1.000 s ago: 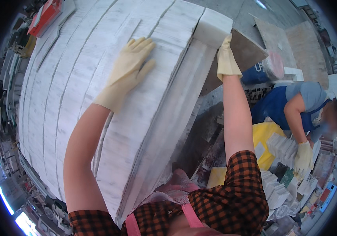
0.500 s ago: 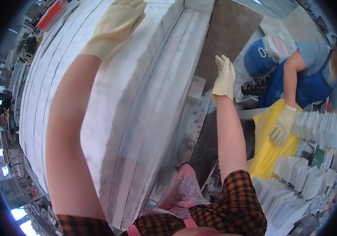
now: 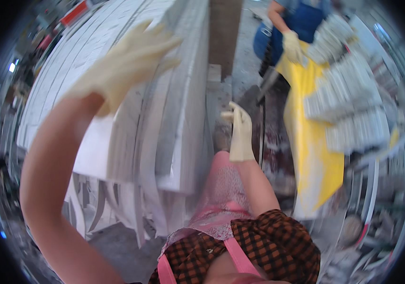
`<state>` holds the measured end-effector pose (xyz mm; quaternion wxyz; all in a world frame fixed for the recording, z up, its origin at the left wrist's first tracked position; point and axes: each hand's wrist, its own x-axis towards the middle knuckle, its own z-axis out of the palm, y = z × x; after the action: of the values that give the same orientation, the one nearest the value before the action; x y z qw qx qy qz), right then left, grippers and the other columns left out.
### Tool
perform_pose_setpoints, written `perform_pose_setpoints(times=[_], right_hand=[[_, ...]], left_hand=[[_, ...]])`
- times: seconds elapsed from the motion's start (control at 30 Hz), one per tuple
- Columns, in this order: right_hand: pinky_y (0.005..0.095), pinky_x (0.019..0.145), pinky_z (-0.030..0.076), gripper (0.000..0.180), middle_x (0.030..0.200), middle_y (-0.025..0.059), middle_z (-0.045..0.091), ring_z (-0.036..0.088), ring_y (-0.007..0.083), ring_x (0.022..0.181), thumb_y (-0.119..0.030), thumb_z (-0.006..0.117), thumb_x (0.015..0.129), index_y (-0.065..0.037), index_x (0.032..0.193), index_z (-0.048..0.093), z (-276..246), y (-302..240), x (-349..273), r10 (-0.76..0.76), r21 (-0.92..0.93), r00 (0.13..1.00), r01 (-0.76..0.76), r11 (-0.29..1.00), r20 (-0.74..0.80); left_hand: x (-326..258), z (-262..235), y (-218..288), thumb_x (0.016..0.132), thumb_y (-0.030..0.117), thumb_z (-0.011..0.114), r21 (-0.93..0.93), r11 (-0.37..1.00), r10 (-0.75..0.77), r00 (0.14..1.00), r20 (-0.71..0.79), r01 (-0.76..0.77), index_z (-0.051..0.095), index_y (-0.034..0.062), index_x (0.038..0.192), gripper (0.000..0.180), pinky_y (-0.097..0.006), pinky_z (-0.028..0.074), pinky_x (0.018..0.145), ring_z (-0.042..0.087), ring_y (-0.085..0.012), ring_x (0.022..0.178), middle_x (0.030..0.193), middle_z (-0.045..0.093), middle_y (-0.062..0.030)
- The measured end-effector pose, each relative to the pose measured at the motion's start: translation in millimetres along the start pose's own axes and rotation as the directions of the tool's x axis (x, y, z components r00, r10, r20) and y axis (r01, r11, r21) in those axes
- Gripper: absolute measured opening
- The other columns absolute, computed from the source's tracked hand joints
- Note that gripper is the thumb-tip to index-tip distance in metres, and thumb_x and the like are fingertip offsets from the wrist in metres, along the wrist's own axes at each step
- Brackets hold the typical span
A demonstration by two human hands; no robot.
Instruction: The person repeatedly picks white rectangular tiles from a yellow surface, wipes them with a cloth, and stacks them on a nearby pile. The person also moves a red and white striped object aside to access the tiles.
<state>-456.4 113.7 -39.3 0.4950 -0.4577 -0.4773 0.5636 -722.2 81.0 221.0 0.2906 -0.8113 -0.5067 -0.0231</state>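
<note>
Long white slabs [image 3: 190,94], packed side by side, fill the left and middle. Over their top is my left hand [image 3: 131,61] in a cream rubber glove, fingers spread and smeared a little by motion; nothing shows in it. Whether it touches the slabs I cannot tell. My right hand [image 3: 241,135], in a matching glove, is held in front of my apron [image 3: 216,194], to the right of the slabs. Its fingers are loosely bent and apart, with no object visible in them.
A co-worker's gloved hand [image 3: 293,46] is at a yellow sheet [image 3: 302,123] on the right, beside stacked white tiles [image 3: 344,87]. Behind are a blue barrel [image 3: 261,42] and a brown board [image 3: 224,28]. Curved white strips [image 3: 74,203] show below the slabs' near end.
My view has shifted, bringing the slabs' near end into sight. My left hand has spread its fingers over the slabs. My right hand has come down closer to my body.
</note>
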Motion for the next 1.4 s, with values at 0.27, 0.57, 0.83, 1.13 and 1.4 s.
perform_pose_setpoints(times=[0.27, 0.57, 0.83, 1.13, 1.4], right_hand=[[0.0301, 0.073, 0.056, 0.035, 0.081, 0.0100, 0.072, 0.069, 0.0172, 0.077, -0.024, 0.055, 0.107, 0.004, 0.125, 0.065, -162.1, 2.6, -225.4, 0.010, 0.002, 0.997, -0.010, 1.000, -0.082], [0.0283, 0.073, 0.052, 0.037, 0.087, 0.0074, 0.074, 0.069, 0.0137, 0.081, -0.031, 0.056, 0.106, 0.000, 0.123, 0.068, -237.9, 12.4, -361.9, 0.221, 0.013, 0.961, -0.222, 0.975, -0.167], [0.0306, 0.074, 0.056, 0.039, 0.087, 0.0115, 0.074, 0.069, 0.0169, 0.077, -0.031, 0.056, 0.106, 0.001, 0.124, 0.067, -399.7, 9.0, -471.3, 0.283, 0.057, 0.719, -0.322, 0.945, -0.635], [0.0430, 0.094, 0.055, 0.048, 0.118, 0.0211, 0.072, 0.072, 0.0347, 0.105, -0.032, 0.065, 0.097, 0.001, 0.132, 0.063, -733.3, 11.8, -480.8, -0.205, -0.545, 0.530, -0.636, 0.546, -0.823], [0.0461, 0.119, 0.034, 0.083, 0.161, 0.0173, 0.040, 0.038, 0.0376, 0.147, -0.022, 0.077, 0.084, -0.010, 0.157, 0.038, -1028.8, -89.6, -367.7, -0.477, -0.803, 0.758, -0.573, -0.161, -0.445]], left_hand=[[-108.9, 2.6, 18.7, 0.108, 0.035, 0.048, -0.129, 0.977, -0.133, 0.955, 0.266, 0.172, 0.057, 0.0080, 0.146, 0.047, -0.048, 0.017, 0.127, 0.038, -0.0299, 0.150, 0.153, 0.053, -0.0157], [-111.4, 49.4, -30.1, 0.109, 0.034, 0.046, -0.164, 0.982, -0.029, 0.941, 0.336, 0.089, 0.051, 0.0070, 0.150, 0.049, -0.050, 0.016, 0.126, 0.032, -0.0312, 0.153, 0.159, 0.044, -0.0181], [28.6, -13.8, 100.1, 0.104, 0.027, 0.057, -0.082, 0.996, -0.035, 0.991, 0.132, 0.046, 0.057, 0.0096, 0.145, 0.044, -0.049, 0.034, 0.119, 0.052, -0.0363, 0.136, 0.144, 0.060, -0.0174], [108.8, -91.4, 540.6, 0.090, 0.019, 0.069, -0.856, 0.279, 0.552, 0.802, -0.229, -0.436, 0.065, -0.0011, 0.129, 0.044, -0.053, 0.040, 0.116, 0.062, -0.0440, 0.120, 0.125, 0.069, -0.0223], [233.9, -115.0, 813.1, 0.106, 0.021, 0.051, -0.872, -0.214, 0.260, 0.886, 0.384, 0.440, 0.054, -0.0048, 0.143, 0.046, -0.037, 0.036, 0.116, 0.059, -0.0252, 0.130, 0.132, 0.067, -0.0189]])
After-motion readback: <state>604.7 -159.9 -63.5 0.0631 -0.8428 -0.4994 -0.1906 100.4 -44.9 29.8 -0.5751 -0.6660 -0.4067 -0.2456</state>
